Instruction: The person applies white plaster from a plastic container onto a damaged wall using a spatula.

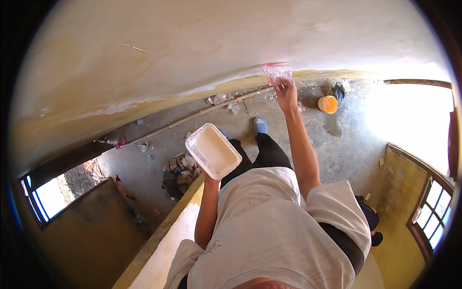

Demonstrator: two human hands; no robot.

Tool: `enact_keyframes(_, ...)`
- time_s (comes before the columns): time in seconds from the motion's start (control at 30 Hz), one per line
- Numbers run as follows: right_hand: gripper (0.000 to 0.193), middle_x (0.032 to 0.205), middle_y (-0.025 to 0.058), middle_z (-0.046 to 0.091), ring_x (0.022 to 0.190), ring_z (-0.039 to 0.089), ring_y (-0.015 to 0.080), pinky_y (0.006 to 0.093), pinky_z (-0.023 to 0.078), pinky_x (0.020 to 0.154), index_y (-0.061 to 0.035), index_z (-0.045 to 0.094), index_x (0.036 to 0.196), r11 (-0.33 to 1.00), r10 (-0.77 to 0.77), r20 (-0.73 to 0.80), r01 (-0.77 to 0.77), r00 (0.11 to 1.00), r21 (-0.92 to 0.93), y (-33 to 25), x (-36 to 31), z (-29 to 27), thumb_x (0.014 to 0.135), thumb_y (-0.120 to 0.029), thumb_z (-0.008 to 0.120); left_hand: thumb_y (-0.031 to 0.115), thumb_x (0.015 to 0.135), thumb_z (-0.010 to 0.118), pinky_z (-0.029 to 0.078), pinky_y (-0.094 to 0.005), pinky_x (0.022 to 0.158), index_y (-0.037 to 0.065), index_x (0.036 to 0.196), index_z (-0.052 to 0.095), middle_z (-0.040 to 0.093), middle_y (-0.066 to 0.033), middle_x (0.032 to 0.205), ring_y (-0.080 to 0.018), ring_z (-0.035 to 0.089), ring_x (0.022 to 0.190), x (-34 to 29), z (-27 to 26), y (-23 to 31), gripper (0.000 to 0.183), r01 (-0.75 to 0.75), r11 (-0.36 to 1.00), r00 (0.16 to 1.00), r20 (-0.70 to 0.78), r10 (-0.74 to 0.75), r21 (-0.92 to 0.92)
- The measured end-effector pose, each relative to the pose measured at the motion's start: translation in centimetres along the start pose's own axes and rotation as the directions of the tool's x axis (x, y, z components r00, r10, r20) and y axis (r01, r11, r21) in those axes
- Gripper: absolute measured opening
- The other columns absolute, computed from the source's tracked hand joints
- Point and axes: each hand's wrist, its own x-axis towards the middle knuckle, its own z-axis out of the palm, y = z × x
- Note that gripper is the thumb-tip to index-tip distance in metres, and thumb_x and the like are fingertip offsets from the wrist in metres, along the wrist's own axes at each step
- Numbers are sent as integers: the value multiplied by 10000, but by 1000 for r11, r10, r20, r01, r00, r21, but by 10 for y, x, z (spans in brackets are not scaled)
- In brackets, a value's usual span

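My left hand (210,176) grips a white rectangular tub (201,158) from below, in front of my waist. Smooth cream-coloured paste or paint lies inside the tub, and its rim is smeared with white. With my right arm stretched forward, my right hand (287,92) is closed on a flat pinkish-red scraper (277,72) coated in white material. The scraper's far edge appears to meet the wall (168,48), which has whitish coating over yellow. My fingers partly hide the scraper's near end.
A long pole (192,117) lies on the littered floor along the wall's foot. An orange bucket (327,104) and a black plastic bag (339,92) stand ahead to the right. Crumpled bags (182,172) are heaped at left, beside a low yellow-topped partition (161,231).
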Motion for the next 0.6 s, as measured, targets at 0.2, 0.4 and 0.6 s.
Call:
enact_keyframes(0.2,133,935,104,590,892,595,234,354,503,810,-20,535,944,962,191,-246,-231,950,-146,39,-4,-71,815,8,512,536,919,456,390,-506,1053,106,1433,360,445,-155,1411,-338,409,1313,6,6,-3,677,47,999,996,-81,-46,21)
enact_keyframes(0.4,168,928,99,562,928,569,241,340,512,841,-17,539,996,956,237,-287,-275,928,-99,75,61,-93,838,15,491,528,935,424,392,-492,1053,109,1435,354,436,-148,1420,-324,406,1319,11,8,-4,656,35,993,999,-3,-35,116)
enact_keyframes(0.6,196,973,155,599,932,600,270,319,528,784,9,504,1055,969,202,-169,-222,965,-106,67,62,-46,860,9,485,569,863,540,407,-510,1038,92,1441,332,425,-159,1423,-337,425,1301,5,6,1,778,29,996,999,-42,-25,86)
